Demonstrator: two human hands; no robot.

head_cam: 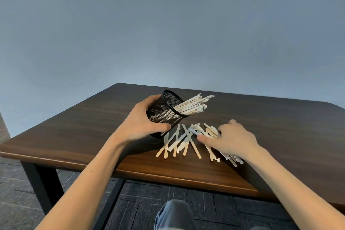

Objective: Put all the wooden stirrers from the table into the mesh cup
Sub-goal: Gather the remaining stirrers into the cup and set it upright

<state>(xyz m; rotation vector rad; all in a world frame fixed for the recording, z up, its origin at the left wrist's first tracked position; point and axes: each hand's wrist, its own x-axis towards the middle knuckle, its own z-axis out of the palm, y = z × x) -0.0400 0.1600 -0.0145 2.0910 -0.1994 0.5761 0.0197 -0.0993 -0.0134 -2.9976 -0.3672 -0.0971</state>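
Note:
My left hand [144,120] grips the black mesh cup [166,113] and holds it tilted to the right, mouth toward the far right. A bundle of wooden stirrers [194,105] sticks out of its mouth. Below the cup, a loose pile of stirrers [182,141], some in white paper sleeves, lies on the dark wooden table [84,127]. My right hand [233,140] rests on the pile's right part, fingers spread over several stirrers [211,152]; whether it grips any of them is unclear.
The table's front edge [168,175] runs close below the pile. A black table leg [42,186] stands at the left over grey carpet. My knee [173,214] shows under the table. A plain grey wall lies behind.

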